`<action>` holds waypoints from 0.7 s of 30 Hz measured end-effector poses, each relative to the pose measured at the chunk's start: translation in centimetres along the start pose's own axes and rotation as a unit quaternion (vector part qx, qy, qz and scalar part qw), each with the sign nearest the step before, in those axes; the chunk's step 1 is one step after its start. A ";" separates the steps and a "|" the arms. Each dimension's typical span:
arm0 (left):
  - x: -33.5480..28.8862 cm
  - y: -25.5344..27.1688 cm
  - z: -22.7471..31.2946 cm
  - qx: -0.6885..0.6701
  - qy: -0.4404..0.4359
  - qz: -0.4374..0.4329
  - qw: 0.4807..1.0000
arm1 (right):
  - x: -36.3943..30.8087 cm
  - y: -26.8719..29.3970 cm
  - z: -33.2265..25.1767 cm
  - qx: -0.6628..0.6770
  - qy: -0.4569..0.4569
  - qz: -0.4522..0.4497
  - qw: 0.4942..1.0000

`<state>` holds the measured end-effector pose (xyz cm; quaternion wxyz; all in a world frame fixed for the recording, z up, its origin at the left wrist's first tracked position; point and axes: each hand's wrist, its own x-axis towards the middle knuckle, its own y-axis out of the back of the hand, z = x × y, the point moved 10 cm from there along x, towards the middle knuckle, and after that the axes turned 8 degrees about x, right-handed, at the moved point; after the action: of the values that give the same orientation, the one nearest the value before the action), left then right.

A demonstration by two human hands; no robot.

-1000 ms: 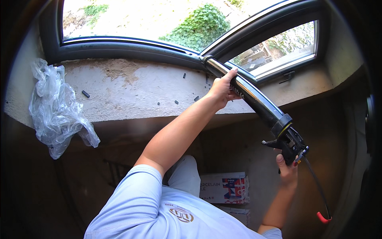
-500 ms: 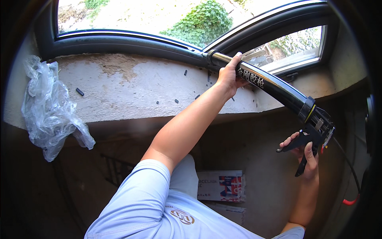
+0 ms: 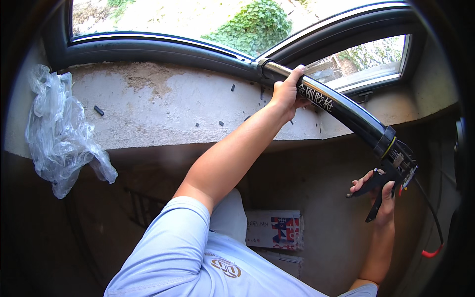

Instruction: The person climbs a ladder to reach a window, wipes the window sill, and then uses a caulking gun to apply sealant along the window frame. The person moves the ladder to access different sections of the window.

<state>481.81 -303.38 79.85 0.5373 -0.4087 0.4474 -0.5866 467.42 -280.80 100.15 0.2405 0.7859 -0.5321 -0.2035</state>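
A long black caulking gun (image 3: 349, 110) slants from the window frame (image 3: 163, 53) down to the right. My left hand (image 3: 287, 94) is closed around its barrel near the front end, thumb on top. Around the handle and trigger, my right hand (image 3: 380, 194) is wrapped, its fingers partly hidden behind the black levers. The nozzle tip meets the lower edge of the window glass, close to the corner by the side window. From the back of the gun hangs a thin rod with a red hooked end (image 3: 432, 253).
Crumpled clear plastic (image 3: 64, 131) drapes over the left end of the pale sill (image 3: 148, 116). Several small black pieces, such as one stub (image 3: 99, 110), lie on the sill. Below are a printed carton (image 3: 274, 229) and a dark metal rack (image 3: 143, 205).
The gun has shifted very slightly to the right relative to the window corner, both hands staying on it. The red-ended rod has swung a little left. The view has also moved slightly.
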 end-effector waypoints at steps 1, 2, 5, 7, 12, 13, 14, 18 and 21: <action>-0.2 -0.1 0.1 -0.002 0.003 -0.007 1.000 | 0.0 0.0 -0.1 0.000 0.000 0.003 1.000; -0.3 -0.1 0.2 -0.004 0.006 -0.013 1.000 | -0.1 -0.2 -0.2 -0.003 0.000 0.001 1.000; -0.8 -0.2 0.8 -0.014 0.009 -0.023 1.000 | -0.1 -0.8 -0.9 -0.017 0.005 0.002 1.000; -1.1 0.0 1.3 -0.015 0.009 -0.022 1.000 | -0.3 -1.0 -1.3 -0.013 0.015 0.016 1.000; -2.0 0.5 2.5 -0.010 0.007 -0.011 1.000 | -0.4 -2.2 -2.2 -0.017 0.015 -0.007 1.000; -2.2 0.5 2.8 -0.010 0.006 -0.010 1.000 | -0.5 -2.4 -2.3 -0.014 0.014 -0.006 1.000; -2.3 0.6 3.0 -0.013 0.004 -0.010 1.000 | -0.5 -2.5 -2.4 -0.012 0.012 -0.005 1.000; -2.8 0.9 3.9 -0.019 0.002 -0.004 1.000 | -0.8 -3.0 -2.9 -0.012 0.009 0.010 1.000; -3.0 1.1 4.4 -0.021 0.004 0.000 1.000 | -0.8 -3.6 -3.5 -0.011 0.005 0.009 1.000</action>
<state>486.59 -300.75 79.92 0.5270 -0.4178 0.4615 -0.5785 471.86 -278.31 100.88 0.2534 0.7797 -0.5354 -0.2031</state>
